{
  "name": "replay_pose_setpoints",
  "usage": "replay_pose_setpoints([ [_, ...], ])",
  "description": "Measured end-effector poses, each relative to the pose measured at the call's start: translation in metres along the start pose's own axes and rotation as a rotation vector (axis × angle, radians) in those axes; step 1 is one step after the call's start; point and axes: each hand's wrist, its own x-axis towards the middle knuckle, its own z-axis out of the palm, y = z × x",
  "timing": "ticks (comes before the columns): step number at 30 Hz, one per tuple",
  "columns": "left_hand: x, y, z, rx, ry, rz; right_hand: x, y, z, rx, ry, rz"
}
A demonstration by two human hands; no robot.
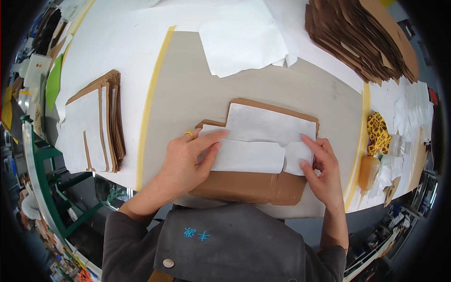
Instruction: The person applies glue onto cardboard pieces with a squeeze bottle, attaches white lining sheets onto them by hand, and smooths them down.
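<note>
In front of me lies a brown, leather-like panel with a white backing (272, 120), its outline stepped at the upper left. Two white strips lie along its lower half: a long strip (249, 156) and a shorter piece (295, 159) at the right. My left hand (185, 160), with a ring on one finger, grips the left end, index finger and thumb on the white surface. At the right edge, my right hand (324, 171) has index finger and thumb on top and its other fingers curled at the side. A plain brown part (249, 187) shows below.
A stack of white-backed brown pieces (87, 127) stands left, and a tall brown pile (357, 40) at the upper right. White sheets (244, 42) lie ahead. Yellow tape (152, 94) borders the grey board. At right are a leopard-print cloth (378, 134) and an amber bottle (369, 173).
</note>
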Motion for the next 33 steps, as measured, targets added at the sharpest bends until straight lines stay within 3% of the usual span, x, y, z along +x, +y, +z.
replay_pose_setpoints([
  [9,0.001,0.004,0.001,0.038,-0.012,-0.062,-0.001,-0.007,-0.004,-0.033,-0.026,0.025],
  [13,0.003,-0.003,0.006,0.042,0.063,0.114,-0.001,-0.009,-0.006,-0.055,-0.026,0.056],
  [18,0.001,-0.002,0.006,0.047,0.085,0.108,0.000,-0.004,-0.005,-0.040,-0.016,0.030],
  [22,-0.004,0.001,0.000,0.063,0.041,-0.050,0.002,-0.005,-0.002,-0.015,-0.032,0.006],
  [33,-0.011,-0.007,0.000,0.052,0.107,0.027,0.002,-0.009,0.001,-0.138,0.011,0.029],
])
